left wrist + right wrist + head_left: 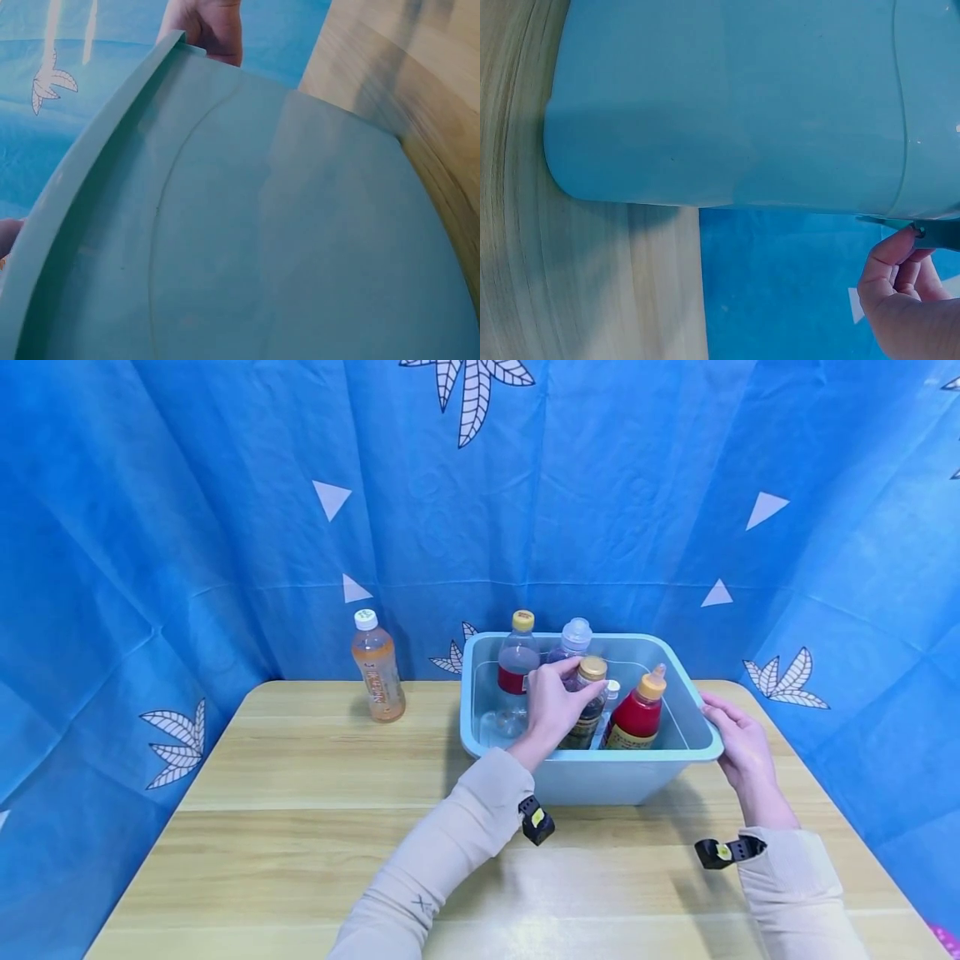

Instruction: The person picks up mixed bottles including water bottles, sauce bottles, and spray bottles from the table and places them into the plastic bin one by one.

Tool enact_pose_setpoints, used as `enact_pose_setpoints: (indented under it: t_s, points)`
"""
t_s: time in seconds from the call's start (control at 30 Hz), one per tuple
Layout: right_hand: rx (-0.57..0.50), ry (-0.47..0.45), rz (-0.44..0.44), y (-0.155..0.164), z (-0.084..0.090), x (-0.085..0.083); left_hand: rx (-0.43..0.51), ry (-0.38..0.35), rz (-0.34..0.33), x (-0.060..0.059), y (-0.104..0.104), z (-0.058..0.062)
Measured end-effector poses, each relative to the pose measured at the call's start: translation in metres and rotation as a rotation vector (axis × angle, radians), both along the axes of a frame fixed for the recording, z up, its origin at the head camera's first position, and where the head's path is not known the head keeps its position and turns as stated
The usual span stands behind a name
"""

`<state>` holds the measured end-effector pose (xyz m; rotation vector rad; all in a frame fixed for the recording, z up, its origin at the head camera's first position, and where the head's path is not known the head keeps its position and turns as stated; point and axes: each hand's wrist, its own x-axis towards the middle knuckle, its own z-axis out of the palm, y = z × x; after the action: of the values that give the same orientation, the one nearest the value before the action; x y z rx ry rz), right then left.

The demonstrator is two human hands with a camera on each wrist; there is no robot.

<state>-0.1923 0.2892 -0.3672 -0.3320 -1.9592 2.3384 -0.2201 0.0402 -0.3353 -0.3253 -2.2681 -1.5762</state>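
Observation:
A light blue plastic bin [592, 757] stands on the table and holds several bottles. My left hand [558, 706] reaches over its front rim. Thumb and fingers pinch a dark bottle [583, 727] just below its gold cap, and the bottle's base is hidden by the bin wall. At the bin's right end, my right hand [742, 747] grips the rim, as the right wrist view also shows, with the fingers of the hand [904, 289] curled at the edge. Only the bin's outer wall [247, 202] fills most of the left wrist view.
Inside the bin are a yellow-capped clear bottle [519, 656], a clear-capped bottle [576, 635], a small white-capped bottle [612, 687] and a red sauce bottle [637, 717]. An orange drink bottle [380, 672] stands left on the wooden table [300, 852]. A blue curtain [600, 510] hangs behind.

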Motion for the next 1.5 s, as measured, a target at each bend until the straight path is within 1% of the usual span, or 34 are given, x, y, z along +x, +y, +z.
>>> enact_pose_setpoints:
  t_s: [0.17, 0.4, 0.63, 0.93, 1.17, 1.23, 1.4, 1.47, 1.5]
  points:
    - [-0.005, 0.002, -0.002, 0.001, -0.001, 0.0, -0.01, -0.004, 0.007, 0.0, 0.001, -0.003]
    - [0.014, -0.004, 0.001, 0.0, -0.001, 0.0, -0.039, -0.014, -0.009, -0.002, 0.003, -0.005]
    - [0.017, -0.003, 0.002, -0.001, 0.0, 0.0, -0.056, -0.029, -0.011, 0.0, 0.003, -0.005]
    - [-0.028, 0.014, 0.017, 0.001, 0.0, 0.001, -0.048, -0.051, -0.014, -0.001, 0.005, -0.006]
    - [0.006, -0.003, 0.003, 0.0, 0.002, 0.001, -0.042, -0.059, -0.022, -0.002, 0.005, -0.006]
    - [0.001, 0.001, 0.003, 0.0, 0.002, 0.001, -0.041, -0.063, -0.027, -0.001, 0.005, -0.006]
    - [-0.013, 0.025, 0.011, 0.004, -0.005, -0.002, -0.037, -0.067, -0.037, 0.0, 0.004, -0.007]
    - [0.004, 0.018, 0.012, 0.01, -0.011, -0.007, -0.038, -0.07, -0.037, 0.0, 0.004, -0.007]
    - [-0.007, 0.031, 0.028, 0.018, -0.021, -0.013, -0.041, -0.07, -0.034, 0.0, 0.004, -0.007]
